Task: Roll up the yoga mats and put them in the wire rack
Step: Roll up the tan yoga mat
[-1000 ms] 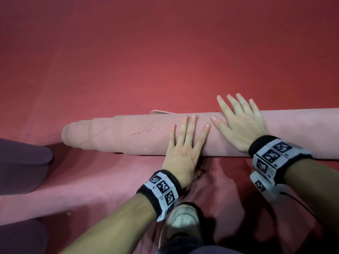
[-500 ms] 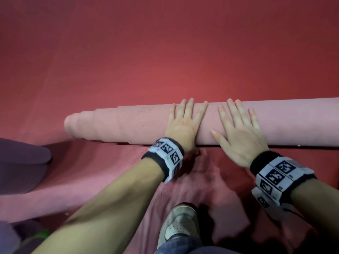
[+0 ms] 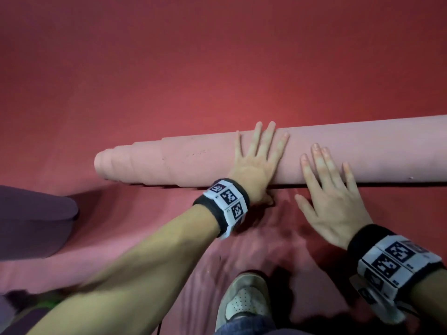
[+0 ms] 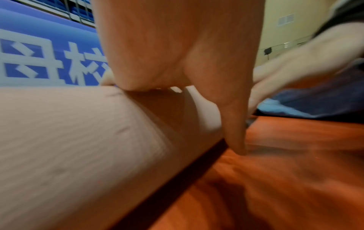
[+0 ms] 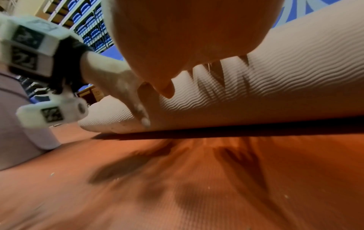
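Note:
A pale pink yoga mat (image 3: 198,160) lies rolled into a long tube across a red mat (image 3: 217,68) spread on the floor. Its left end is stepped, with inner layers sticking out. My left hand (image 3: 256,160) lies flat on top of the roll with straight fingers. My right hand (image 3: 331,187) lies flat against the roll's near side, fingers spread. In the left wrist view the roll (image 4: 78,140) fills the left, my thumb (image 4: 234,127) pointing down beside it. In the right wrist view the ribbed roll (image 5: 275,87) lies ahead, shadowed by my fingers.
A purple mat (image 3: 31,221) lies at the left edge. My shoe (image 3: 244,301) stands on the red mat below my hands. Shelving with blue rolled items (image 5: 92,31) shows far off in the right wrist view. A blue banner (image 4: 39,59) stands behind the roll.
The roll has moved away from me across the red mat. Both hands went with it, staying flat; the left hand now sits further over the top.

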### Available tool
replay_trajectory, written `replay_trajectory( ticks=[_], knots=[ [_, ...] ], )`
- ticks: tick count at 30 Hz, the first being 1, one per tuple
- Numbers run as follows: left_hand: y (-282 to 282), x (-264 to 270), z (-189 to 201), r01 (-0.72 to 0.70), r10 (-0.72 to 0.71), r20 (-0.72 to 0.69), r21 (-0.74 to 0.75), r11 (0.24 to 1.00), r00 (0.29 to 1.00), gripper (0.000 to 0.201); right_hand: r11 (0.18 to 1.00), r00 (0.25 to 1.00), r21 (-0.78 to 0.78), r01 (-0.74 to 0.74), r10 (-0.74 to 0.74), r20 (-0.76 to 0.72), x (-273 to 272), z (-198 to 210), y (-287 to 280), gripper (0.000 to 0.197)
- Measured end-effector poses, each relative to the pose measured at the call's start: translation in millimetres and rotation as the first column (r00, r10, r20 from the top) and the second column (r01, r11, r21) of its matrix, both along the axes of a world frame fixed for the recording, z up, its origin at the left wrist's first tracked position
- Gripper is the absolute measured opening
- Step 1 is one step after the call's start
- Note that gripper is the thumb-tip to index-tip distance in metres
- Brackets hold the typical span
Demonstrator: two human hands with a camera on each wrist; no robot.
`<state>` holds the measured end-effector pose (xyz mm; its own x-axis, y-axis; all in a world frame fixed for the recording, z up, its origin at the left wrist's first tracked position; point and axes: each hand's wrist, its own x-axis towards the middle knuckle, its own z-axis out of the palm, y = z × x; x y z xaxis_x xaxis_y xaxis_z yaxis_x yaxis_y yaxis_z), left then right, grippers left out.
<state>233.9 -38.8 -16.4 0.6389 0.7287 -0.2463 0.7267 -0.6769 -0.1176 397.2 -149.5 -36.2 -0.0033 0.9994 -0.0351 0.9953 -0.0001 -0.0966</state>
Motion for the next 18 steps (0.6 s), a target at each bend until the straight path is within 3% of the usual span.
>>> replay_trajectory(
  ticks=[4,11,15,18],
  knots=[
    [-24.0,16.4,-21.9,-0.082,0.071,0.084,0.135,0.987,0.994,0.12,1.0,0.997,-0.009,0.024,-0.024,-0.066,2.4,9.9,15.8,0.088],
    [15.7,40.4,-12.0,-0.165,0.161,0.039,0.125,0.978,0.986,0.11,0.992,0.962,-0.018,0.128,-0.129,-0.239,5.9,30.6,57.7,0.083],
    [42.7,47.9,-7.1,-0.187,0.19,-0.009,0.12,0.975,0.982,0.116,0.953,0.909,0.213,0.214,-0.115,-0.4,11.4,26.9,54.4,0.051],
    [50.3,48.0,0.0,-0.172,0.175,-0.034,0.085,0.981,0.984,0.128,0.957,0.903,0.23,0.174,-0.062,-0.424,19.6,25.0,46.7,0.02]
  ],
)
